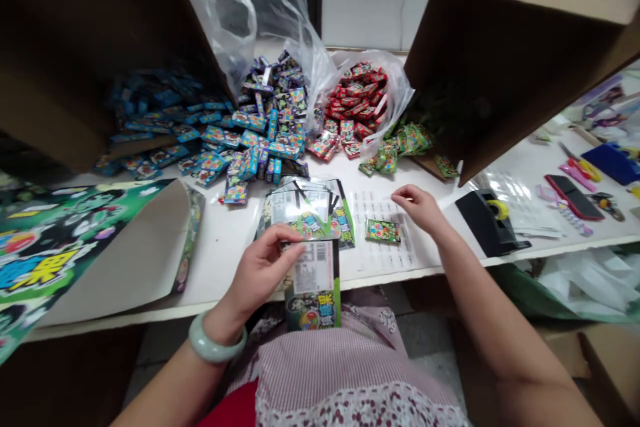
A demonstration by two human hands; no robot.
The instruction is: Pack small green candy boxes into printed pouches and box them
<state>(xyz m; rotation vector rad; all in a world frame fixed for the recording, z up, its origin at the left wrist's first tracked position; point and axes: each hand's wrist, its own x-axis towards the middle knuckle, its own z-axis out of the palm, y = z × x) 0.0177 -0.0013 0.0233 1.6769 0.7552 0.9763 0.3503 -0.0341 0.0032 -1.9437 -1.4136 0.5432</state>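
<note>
My left hand point(265, 267), a pale bangle on its wrist, pinches the top of a printed plastic pouch point(314, 310) that hangs at the table's front edge. The pouch has a black and green pattern and a white label panel. Just beyond it lies a stack of similar pouches point(305, 210). My right hand point(420, 210) hovers over a sheet of small white labels point(400, 255), thumb and fingertips together. Whatever they may hold is too small to make out. On the label sheet rests a small green candy packet point(383, 231), nearer to my right hand than my left.
Blue candy boxes point(215, 140) spill from a left carton point(45, 80). Clear bags hold purple boxes point(280, 90) and red packets point(357, 97). Green packets point(400, 147) lie by the right carton point(520, 47). A tape dispenser point(487, 223) and phone point(574, 197) are rightward; a large printed sheet point(120, 253) stands left.
</note>
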